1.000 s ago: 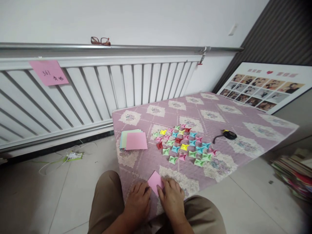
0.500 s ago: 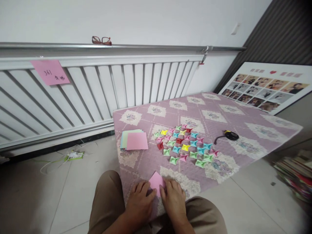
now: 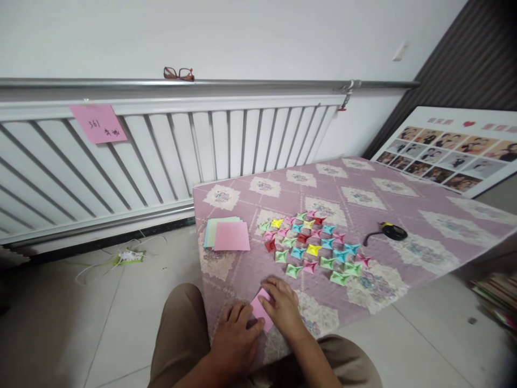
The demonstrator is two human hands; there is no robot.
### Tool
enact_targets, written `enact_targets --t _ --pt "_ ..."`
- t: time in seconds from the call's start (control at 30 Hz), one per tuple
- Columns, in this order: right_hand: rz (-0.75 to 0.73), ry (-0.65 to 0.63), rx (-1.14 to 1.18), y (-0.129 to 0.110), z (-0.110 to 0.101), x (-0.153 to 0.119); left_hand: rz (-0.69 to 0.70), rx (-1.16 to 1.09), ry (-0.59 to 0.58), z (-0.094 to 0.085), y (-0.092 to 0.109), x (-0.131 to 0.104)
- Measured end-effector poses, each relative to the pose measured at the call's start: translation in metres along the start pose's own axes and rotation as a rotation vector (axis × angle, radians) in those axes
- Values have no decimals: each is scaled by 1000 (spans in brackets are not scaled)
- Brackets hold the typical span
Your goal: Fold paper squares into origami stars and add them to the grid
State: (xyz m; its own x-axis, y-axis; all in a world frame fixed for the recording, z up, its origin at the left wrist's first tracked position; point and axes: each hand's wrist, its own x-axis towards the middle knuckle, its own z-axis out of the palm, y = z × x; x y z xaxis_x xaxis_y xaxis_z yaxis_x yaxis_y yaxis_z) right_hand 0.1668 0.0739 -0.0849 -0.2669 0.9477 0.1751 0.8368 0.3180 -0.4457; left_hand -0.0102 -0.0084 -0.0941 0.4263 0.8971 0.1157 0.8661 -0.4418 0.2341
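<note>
A small folded square of pink paper [image 3: 262,308] lies tilted on the tablecloth near the table's front edge. My left hand [image 3: 236,334] presses its lower left side, thumb on the paper and the other fingers bent beside it. Fingers of my right hand [image 3: 283,304] are curled over the paper's upper right edge, the thumb resting on its face. Beyond my hands are rows of small folded paper pieces [image 3: 313,250] in green, blue, pink, yellow and red. Left of them lies a stack of square paper sheets [image 3: 231,236], a pink one on top.
A black coiled object with a yellow part [image 3: 393,231] lies to the right on the patterned tablecloth [image 3: 283,199]. Behind the table runs a white radiator [image 3: 218,145], with glasses [image 3: 179,73] on the pipe above. A photo board [image 3: 452,151] leans at the right. A power strip [image 3: 131,256] lies on the floor.
My right hand has moved up to the paper's upper right edge, and the top corner now looks folded down. My left hand stays at the lower left. The view has shifted slightly.
</note>
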Motion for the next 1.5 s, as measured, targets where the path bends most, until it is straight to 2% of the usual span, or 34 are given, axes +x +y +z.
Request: enact_targets --t 0.53,0.83,0.97,1.1,1.17,1.3,1.5 --pt "-37 -87 78 6 -5 10 -8 -4 -6 -3 0 1" --pt "-102 -81 67 8 -9 1 -30 -22 6 -4 1 2" --pt "-110 -59 62 10 -6 -3 -114 -116 8 -7 0 13" --pt "-122 -36 60 11 -4 -5 -271 -199 32 -8 -2 32" --pt "-131 -24 61 12 -2 -6 -303 -200 38 -7 -5 42" --pt "-153 4 67 15 1 -8 -244 -197 28 -6 -11 54" --pt "-209 62 91 21 4 -9 -179 -176 41 -3 -14 54"
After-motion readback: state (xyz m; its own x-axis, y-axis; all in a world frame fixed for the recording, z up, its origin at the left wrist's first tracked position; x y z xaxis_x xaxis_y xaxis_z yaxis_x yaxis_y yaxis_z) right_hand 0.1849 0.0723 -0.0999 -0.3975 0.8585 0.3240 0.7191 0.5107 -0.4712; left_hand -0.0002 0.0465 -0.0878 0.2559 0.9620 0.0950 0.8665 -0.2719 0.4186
